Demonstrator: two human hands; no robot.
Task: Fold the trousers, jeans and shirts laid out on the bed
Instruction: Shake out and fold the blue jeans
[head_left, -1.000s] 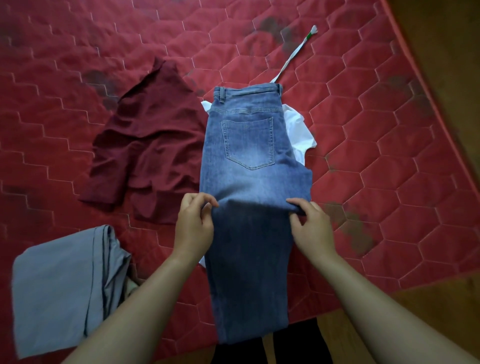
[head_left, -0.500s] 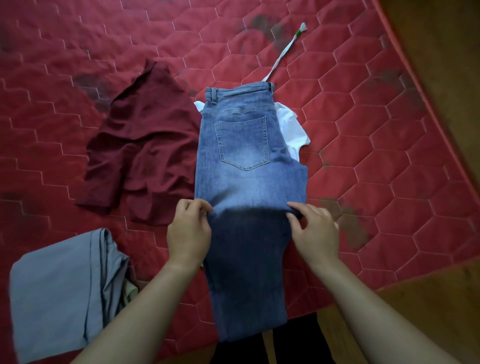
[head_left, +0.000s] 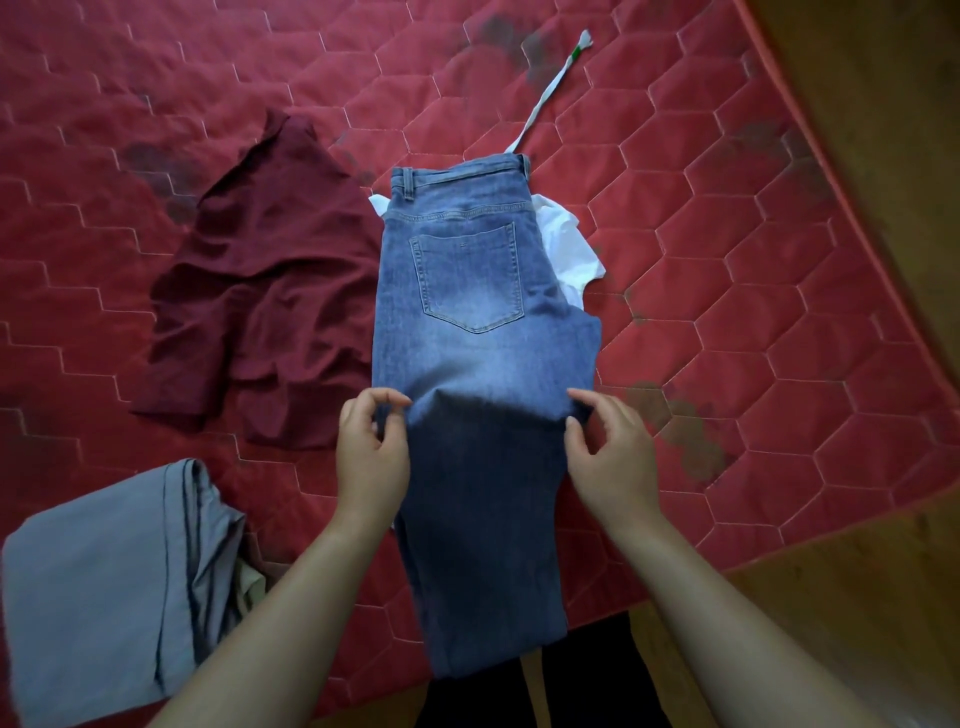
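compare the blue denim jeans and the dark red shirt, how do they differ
The blue denim jeans lie flat; the dark red shirt is crumpled. The left hand and right hand pinch the jeans' edges; the shirt is untouched. The jeans overhang the red quilted bed's near edge; the shirt lies wholly on it. Both lie on the bed.

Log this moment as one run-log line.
step: folding jeans | left hand: pinches left edge | right hand: pinches right edge | maroon shirt: unfolded | white garment: under jeans

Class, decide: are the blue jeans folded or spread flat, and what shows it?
Folded once lengthwise: the jeans show one back pocket and a single leg's width; no crosswise fold yet.
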